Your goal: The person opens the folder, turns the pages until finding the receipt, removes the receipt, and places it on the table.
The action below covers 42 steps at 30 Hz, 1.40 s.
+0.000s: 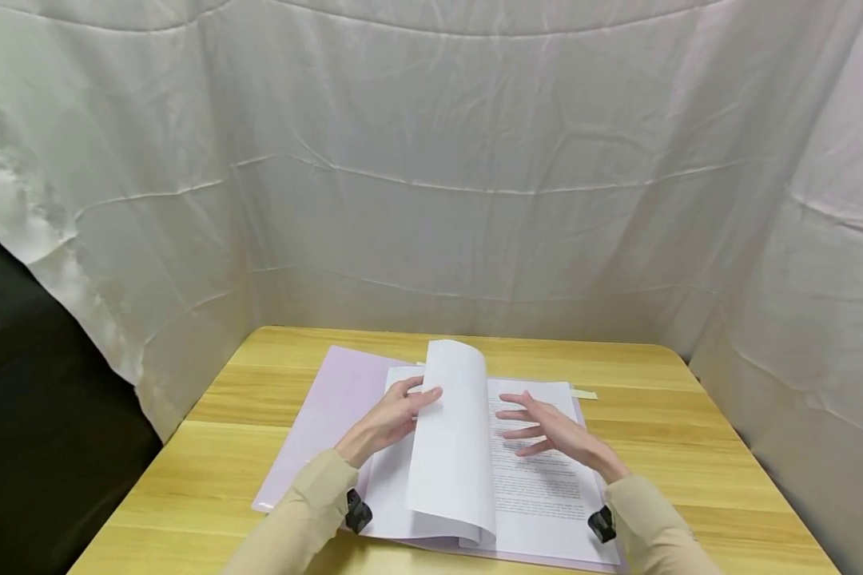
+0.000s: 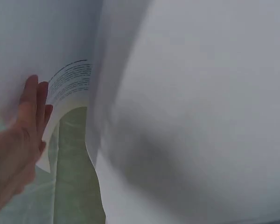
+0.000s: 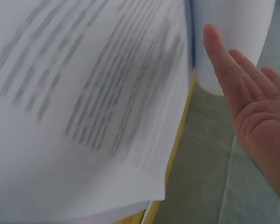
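Note:
A white sheet of paper (image 1: 451, 447) stands up in a curl out of an open lilac folder (image 1: 331, 407). My left hand (image 1: 395, 411) has this sheet at its left edge, the thumb over its blank face and the straight fingers (image 2: 32, 102) against the printed side. To the right lies a page of printed text (image 1: 535, 479) on the papers in the folder. My right hand (image 1: 557, 427) is above that page, fingers spread apart and holding nothing. In the right wrist view, the right hand's fingers (image 3: 219, 51) overlap the curled paper.
The folder rests on a wooden table (image 1: 690, 463) near its front edge. A pale yellow tab (image 1: 584, 394) sticks out at the right side of the papers. Grey-white curtains (image 1: 475, 200) enclose the table at the back and sides. Each wrist wears a small black camera (image 1: 357, 511).

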Tool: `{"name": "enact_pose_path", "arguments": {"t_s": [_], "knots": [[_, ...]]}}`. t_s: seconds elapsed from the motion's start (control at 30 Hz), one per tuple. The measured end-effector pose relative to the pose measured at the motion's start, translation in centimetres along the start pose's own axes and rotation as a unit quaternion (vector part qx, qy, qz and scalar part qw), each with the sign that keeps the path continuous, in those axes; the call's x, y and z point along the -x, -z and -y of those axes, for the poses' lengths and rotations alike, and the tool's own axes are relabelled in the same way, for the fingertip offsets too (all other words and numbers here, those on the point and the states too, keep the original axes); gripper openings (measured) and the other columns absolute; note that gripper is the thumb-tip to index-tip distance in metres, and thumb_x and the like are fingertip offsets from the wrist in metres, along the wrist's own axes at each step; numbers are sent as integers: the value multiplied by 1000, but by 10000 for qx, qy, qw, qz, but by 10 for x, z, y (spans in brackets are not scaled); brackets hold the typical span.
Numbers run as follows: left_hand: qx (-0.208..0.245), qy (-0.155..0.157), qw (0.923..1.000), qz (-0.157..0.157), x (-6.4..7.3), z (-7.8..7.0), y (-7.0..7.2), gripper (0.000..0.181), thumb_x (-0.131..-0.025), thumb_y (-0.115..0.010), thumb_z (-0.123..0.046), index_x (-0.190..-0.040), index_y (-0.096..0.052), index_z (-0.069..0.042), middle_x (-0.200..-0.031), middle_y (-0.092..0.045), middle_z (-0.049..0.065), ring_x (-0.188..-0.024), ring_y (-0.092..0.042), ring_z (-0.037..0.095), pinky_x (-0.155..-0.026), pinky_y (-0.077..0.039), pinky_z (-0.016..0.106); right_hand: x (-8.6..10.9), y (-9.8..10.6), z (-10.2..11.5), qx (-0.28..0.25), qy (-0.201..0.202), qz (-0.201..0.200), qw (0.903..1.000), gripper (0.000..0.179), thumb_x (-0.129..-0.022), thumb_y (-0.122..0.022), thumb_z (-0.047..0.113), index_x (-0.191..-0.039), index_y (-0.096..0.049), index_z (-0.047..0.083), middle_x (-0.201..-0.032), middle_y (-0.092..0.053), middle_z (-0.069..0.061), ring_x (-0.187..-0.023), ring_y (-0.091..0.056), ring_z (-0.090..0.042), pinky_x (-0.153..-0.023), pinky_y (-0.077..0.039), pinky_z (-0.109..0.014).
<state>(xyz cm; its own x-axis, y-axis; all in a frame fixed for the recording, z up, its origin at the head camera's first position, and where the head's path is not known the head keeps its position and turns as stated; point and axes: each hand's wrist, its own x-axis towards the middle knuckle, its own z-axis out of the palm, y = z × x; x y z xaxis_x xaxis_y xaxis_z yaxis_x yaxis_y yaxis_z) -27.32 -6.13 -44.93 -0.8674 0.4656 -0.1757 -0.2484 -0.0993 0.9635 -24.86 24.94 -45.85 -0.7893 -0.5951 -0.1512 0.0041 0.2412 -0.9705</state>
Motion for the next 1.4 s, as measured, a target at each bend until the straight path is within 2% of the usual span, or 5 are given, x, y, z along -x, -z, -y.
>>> {"name": "enact_pose_path", "arguments": {"t_s": [0.3,0.53,0.73,1.1,1.4], "knots": [[-445,98,9937,-1026,-3,8,2,80,-85,-76,-3,-151,-31,4,-133,-60,29,-96,-71,22,-85,-63,37,4,15,-16,1623,-48,-661,9845,54,-104,-54,23,-145,-42,-10,-113,-67,-29,-86,-70,-29,-70,-62,-36],[-947,400,9842,-1442,-4,13,16,80,-82,-83,-17,-146,-38,4,-126,-63,26,-96,-71,27,-81,-63,41,6,21,-26,2028,-619,-1131,9707,70,-95,-70,18,-148,-34,-10,-86,-56,-10,-64,-55,-16,-54,-47,-24],[-1475,530,9744,-1609,-4,16,29,82,-81,-84,-21,-144,-40,6,-124,-63,26,-94,-70,28,-81,-62,40,5,25,-29,2216,-682,-947,9681,83,-89,-76,17,-151,-28,-11,-81,-59,-7,-65,-53,-15,-55,-44,-21],[-3781,404,9056,-1880,4,20,47,93,-77,-87,-22,-147,-34,9,-146,-46,35,-135,-46,50,-113,-42,60,4,28,-28,2238,-911,-679,9680,92,-82,-83,14,-152,-28,-9,-79,-57,-4,-70,-48,-14,-59,-38,-20],[-4449,243,8760,-1847,4,25,56,94,-75,-90,-18,-145,-35,12,-138,-52,38,-127,-53,52,-107,-48,60,4,27,-31,2301,-873,-657,9670,95,-79,-85,10,-152,-27,-11,-80,-55,-3,-73,-48,-15,-62,-38,-20]]}}
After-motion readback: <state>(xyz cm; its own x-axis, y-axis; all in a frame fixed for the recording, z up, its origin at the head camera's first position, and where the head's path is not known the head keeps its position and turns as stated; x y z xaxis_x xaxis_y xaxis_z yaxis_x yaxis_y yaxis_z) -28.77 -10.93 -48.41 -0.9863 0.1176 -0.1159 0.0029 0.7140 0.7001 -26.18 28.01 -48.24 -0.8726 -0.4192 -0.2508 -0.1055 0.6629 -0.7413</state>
